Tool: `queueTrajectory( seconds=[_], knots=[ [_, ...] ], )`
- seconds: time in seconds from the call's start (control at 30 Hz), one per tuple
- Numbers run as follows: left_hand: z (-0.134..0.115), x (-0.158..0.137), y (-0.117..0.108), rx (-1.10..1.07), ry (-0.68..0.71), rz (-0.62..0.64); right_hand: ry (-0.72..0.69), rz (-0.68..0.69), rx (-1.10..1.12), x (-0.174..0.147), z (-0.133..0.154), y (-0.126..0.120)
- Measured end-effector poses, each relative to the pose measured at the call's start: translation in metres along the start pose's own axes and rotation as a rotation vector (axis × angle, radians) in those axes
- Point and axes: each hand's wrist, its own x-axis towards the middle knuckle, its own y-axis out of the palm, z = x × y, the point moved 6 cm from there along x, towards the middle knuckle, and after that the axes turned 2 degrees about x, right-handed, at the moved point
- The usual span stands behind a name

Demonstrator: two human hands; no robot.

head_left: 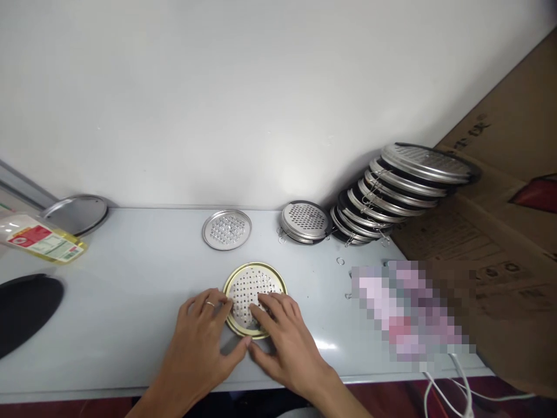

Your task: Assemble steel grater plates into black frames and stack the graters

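A round grater disc [251, 299] with a gold-coloured rim and small square holes lies on the table in front of me. My left hand [198, 334] grips its left edge, fingertips on the rim and thumb at the near edge; a ring sits on one finger. My right hand [287, 342] curls over the right side, fingertips on the perforated face and thumb by the near rim. Both thumbs almost meet. Just behind lies a silver grater disc [227, 230] with raised teeth. Whatever is under the gold-rimmed disc is hidden.
Near the wall are a short stack of round graters [304, 220] and a tall leaning stack [391, 191] beside a cardboard box [500, 278]. A wire ring [340, 261] lies nearby. At left are a bottle of yellow liquid [47, 241], a metal disc [80, 212] and a black disc [28, 310].
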Motion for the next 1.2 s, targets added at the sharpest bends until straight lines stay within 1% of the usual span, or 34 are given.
queueTrajectory(
  seconds=[0.13, 0.17, 0.23, 0.3, 0.4, 0.5, 0.67, 0.9, 1.1, 1.2],
  knots=[
    [0.007, 0.000, 0.000, -0.020, 0.023, -0.066, 0.011, -0.150, 0.068, -0.007, -0.010, -0.009],
    [0.009, -0.001, 0.001, -0.036, 0.023, -0.081, 0.024, -0.164, 0.067, -0.009, -0.013, -0.011],
    [0.012, 0.000, 0.002, -0.070, 0.006, -0.087, 0.044, -0.150, 0.051, -0.012, -0.018, -0.014],
    [0.014, 0.003, 0.005, -0.095, -0.019, -0.045, 0.045, -0.122, 0.032, -0.014, -0.021, -0.016],
    [0.008, 0.014, 0.008, -0.110, -0.024, 0.044, 0.033, -0.113, 0.000, -0.016, -0.021, -0.016],
    [0.000, 0.029, 0.010, -0.111, -0.016, 0.108, 0.027, -0.136, -0.013, -0.017, -0.021, -0.015],
    [-0.013, 0.049, 0.013, -0.073, 0.012, 0.168, 0.021, -0.168, -0.018, -0.018, -0.022, -0.015],
    [-0.020, 0.061, 0.015, -0.028, -0.018, 0.356, 0.043, -0.169, -0.018, -0.019, -0.024, -0.015],
    [-0.018, 0.067, 0.014, 0.001, -0.031, 0.430, 0.069, -0.117, -0.011, -0.021, -0.028, -0.010],
    [-0.019, 0.072, 0.016, 0.035, -0.036, 0.432, 0.071, -0.110, -0.007, -0.021, -0.029, -0.009]
  ],
)
